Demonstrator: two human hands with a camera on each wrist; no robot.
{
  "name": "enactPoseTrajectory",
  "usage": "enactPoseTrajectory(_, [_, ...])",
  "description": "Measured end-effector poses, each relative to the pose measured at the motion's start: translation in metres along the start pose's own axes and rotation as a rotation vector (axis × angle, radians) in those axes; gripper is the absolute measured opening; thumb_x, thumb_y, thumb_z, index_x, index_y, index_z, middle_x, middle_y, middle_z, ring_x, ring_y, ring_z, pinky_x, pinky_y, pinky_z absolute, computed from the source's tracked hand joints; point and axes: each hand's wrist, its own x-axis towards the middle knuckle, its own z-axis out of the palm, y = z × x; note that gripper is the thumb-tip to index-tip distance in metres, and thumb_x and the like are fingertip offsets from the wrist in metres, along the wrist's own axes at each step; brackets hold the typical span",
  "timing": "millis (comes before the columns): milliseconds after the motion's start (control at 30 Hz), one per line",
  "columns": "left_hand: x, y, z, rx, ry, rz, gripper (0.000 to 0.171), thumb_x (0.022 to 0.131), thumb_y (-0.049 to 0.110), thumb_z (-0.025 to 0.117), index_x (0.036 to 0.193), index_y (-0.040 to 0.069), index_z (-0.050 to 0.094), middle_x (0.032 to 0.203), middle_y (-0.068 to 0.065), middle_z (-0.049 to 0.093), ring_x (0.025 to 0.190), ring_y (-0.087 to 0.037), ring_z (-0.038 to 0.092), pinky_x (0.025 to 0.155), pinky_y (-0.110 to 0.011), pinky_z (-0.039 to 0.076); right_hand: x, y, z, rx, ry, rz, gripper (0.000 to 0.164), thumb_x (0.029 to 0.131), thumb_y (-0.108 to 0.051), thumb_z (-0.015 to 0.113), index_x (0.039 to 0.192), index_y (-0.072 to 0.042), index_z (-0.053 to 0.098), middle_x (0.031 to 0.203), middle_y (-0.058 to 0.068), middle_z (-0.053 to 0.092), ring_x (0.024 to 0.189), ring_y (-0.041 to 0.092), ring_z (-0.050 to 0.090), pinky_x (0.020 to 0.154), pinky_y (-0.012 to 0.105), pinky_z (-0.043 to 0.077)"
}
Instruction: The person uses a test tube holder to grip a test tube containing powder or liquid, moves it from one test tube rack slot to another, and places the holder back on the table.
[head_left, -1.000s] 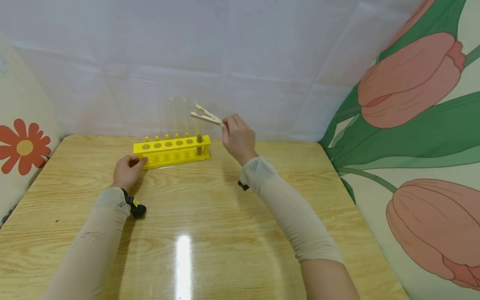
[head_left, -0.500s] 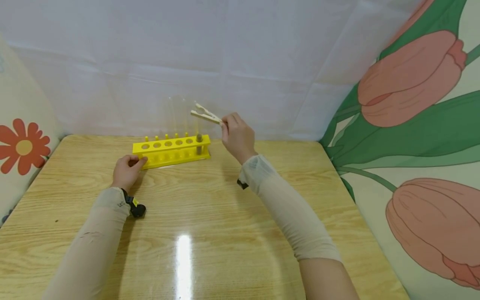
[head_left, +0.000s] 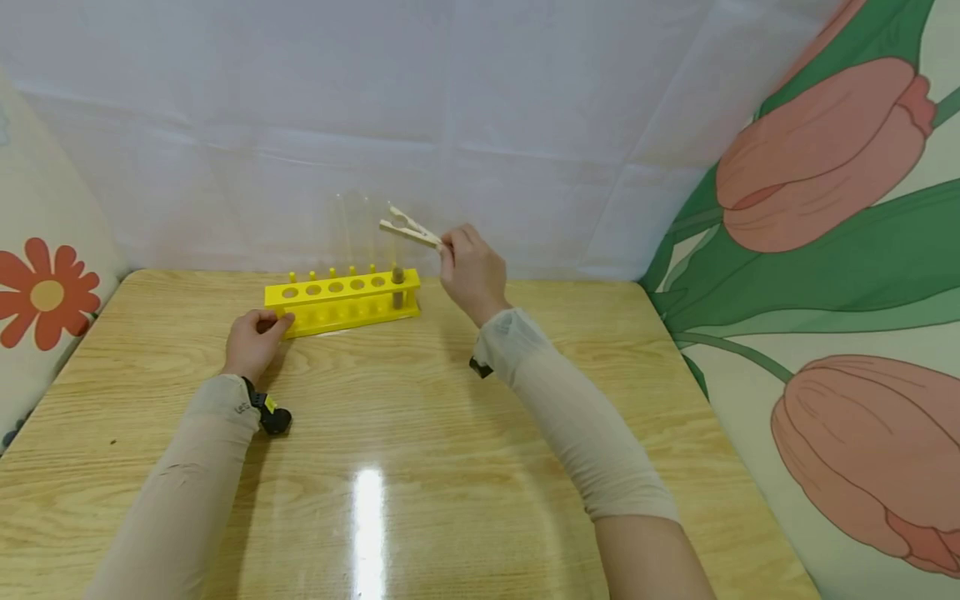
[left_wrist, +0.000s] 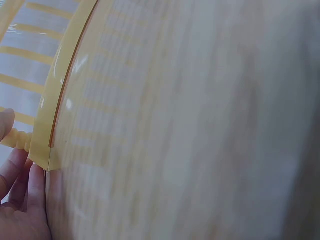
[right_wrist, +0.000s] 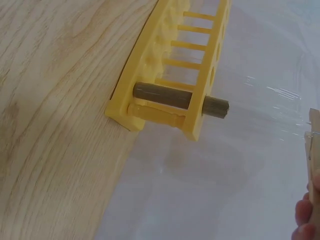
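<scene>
At the back of the table stands a yellow test tube rack [head_left: 345,292]. My left hand [head_left: 253,343] pinches the rack's left end post between thumb and fingers; the left wrist view shows this too. A clear test tube [right_wrist: 265,117] stands in the rack's rightmost hole, with dark grey-brown contents [head_left: 398,288] in its lower part. My right hand [head_left: 476,271] holds a wooden test tube clamp [head_left: 411,228] by its rear end. The clamp's front lies at the tube's upper part. Whether it squeezes the glass I cannot tell.
A glossy wood-grain table [head_left: 420,433] carries the rack. Close behind the rack hangs a white sheet [head_left: 300,125], with faint clear upright outlines before it. A flowered panel [head_left: 825,250] borders the right side, another [head_left: 48,296] the left.
My right hand and the clamp have shifted very slightly left. The left hand keeps its hold on the rack, which stays in place.
</scene>
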Motion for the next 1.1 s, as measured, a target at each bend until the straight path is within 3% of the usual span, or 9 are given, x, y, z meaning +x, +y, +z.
enactPoseTrajectory(300, [0.001,-0.002,0.0,0.002,0.002,-0.001,0.06,0.105,0.045,0.051,0.128,-0.01,0.05,0.127,-0.026,0.051,0.111,-0.036,0.049,0.086,-0.035,0.04,-0.003,-0.001,0.003,-0.007,-0.018,0.012,0.015,0.104,-0.013,0.059,0.102,-0.002,0.069,0.095,0.01,0.065,0.069,0.019,0.06,0.057,0.032,0.05])
enactPoseTrajectory(733, [0.002,-0.001,-0.001,-0.003,-0.006,-0.005,0.061,0.105,0.045,0.051,0.13,-0.011,0.05,0.129,-0.027,0.05,0.113,-0.039,0.048,0.09,-0.042,0.041,-0.01,0.002,0.011,-0.014,-0.067,0.03,0.016,0.104,-0.015,0.059,0.102,-0.003,0.069,0.095,0.009,0.065,0.069,0.019,0.061,0.057,0.032,0.05])
enactPoseTrajectory(1100, [0.003,-0.002,0.0,-0.002,0.001,0.008,0.06,0.105,0.044,0.051,0.129,-0.012,0.05,0.127,-0.028,0.051,0.111,-0.038,0.049,0.088,-0.039,0.041,-0.018,0.007,0.021,-0.035,-0.107,0.061,0.014,0.103,-0.015,0.06,0.102,-0.004,0.068,0.095,0.008,0.064,0.067,0.018,0.059,0.057,0.031,0.05])
